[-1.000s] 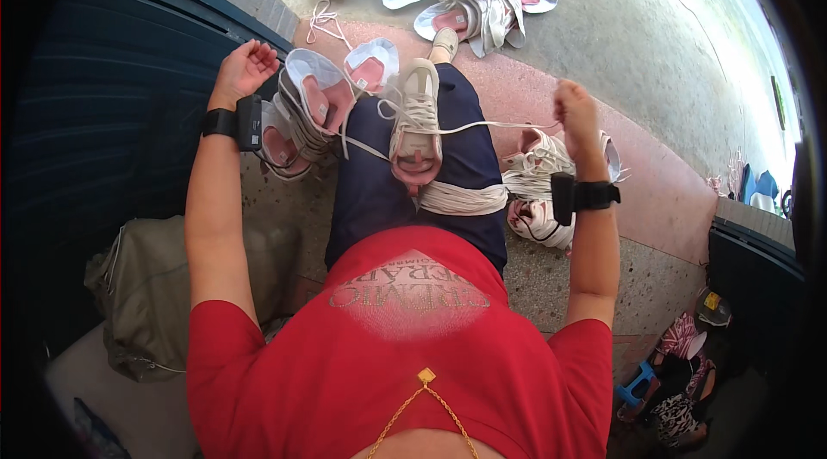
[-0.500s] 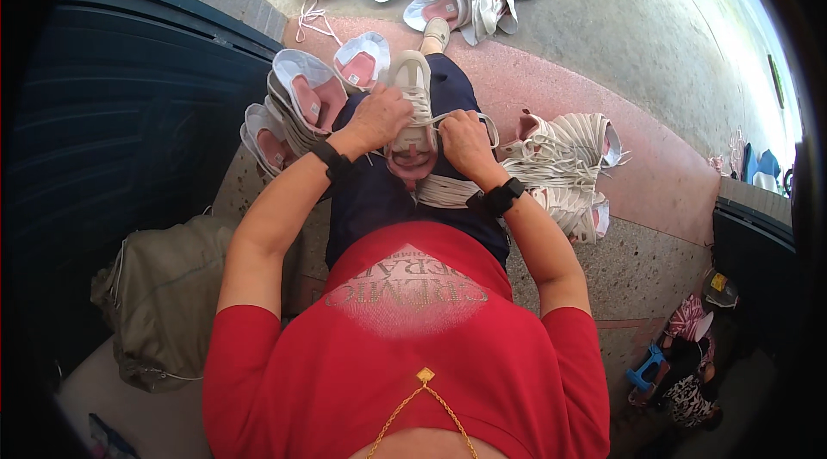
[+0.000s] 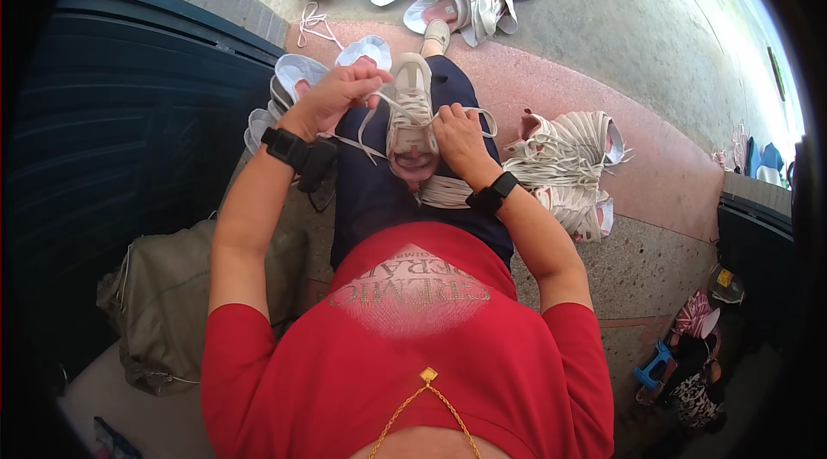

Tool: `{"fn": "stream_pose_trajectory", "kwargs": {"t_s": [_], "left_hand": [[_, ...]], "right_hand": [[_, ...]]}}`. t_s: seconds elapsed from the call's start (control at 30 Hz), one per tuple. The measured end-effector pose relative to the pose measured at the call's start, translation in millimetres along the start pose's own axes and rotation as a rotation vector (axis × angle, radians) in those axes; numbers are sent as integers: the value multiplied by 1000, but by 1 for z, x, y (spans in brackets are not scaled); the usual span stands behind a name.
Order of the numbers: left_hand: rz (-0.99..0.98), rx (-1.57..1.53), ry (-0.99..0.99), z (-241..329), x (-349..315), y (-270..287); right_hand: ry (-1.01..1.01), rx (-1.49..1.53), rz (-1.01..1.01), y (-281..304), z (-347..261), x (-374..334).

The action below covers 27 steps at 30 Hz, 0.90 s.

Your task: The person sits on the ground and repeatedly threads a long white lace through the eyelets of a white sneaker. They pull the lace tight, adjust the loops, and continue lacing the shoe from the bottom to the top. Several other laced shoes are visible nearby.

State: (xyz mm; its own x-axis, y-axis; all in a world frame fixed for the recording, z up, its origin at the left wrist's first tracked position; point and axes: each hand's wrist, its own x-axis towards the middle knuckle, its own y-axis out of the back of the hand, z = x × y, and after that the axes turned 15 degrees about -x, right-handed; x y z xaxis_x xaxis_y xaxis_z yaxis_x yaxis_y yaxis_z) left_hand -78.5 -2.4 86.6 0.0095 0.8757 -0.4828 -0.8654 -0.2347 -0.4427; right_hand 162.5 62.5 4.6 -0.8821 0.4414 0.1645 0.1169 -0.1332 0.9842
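Note:
On my lap lies a beige-white shoe upper (image 3: 410,136) with a pink lining, its toe pointing away from me. White lace (image 3: 398,106) runs through its eyelets. My left hand (image 3: 340,93) is up to the left of the upper, pinching a strand of that lace and pulling it out from the eyelets. Closed at the upper's right edge, my right hand (image 3: 459,138) grips lace, part of which loops out to its right. The fingertips of the right hand are partly hidden.
Stacked shoe uppers (image 3: 297,71) stand at my left, and a laced bundle (image 3: 568,149) lies at my right. More uppers (image 3: 469,2) lie on the floor ahead. A loose lace (image 3: 314,24) is near a dark blue door (image 3: 146,106). An olive bag (image 3: 198,304) sits lower left.
My left hand has moved left and up, away from the upper, drawing a lace strand with it. My right hand has shifted slightly left, closer to the upper's edge.

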Motion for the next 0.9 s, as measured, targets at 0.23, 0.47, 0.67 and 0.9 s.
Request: {"fn": "stream_pose_trajectory", "kwargs": {"t_s": [0.23, 0.47, 0.67, 0.9], "left_hand": [[-227, -527, -250, 28, -36, 13], [38, -332, -323, 32, -25, 17], [360, -541, -468, 57, -34, 63], [354, -97, -518, 54, -30, 73]], "right_hand": [[-106, 50, 58, -7, -7, 1], [-126, 49, 76, 5, -9, -9], [-239, 87, -104, 1, -10, -15], [-270, 247, 39, -11, -6, -20]]}}
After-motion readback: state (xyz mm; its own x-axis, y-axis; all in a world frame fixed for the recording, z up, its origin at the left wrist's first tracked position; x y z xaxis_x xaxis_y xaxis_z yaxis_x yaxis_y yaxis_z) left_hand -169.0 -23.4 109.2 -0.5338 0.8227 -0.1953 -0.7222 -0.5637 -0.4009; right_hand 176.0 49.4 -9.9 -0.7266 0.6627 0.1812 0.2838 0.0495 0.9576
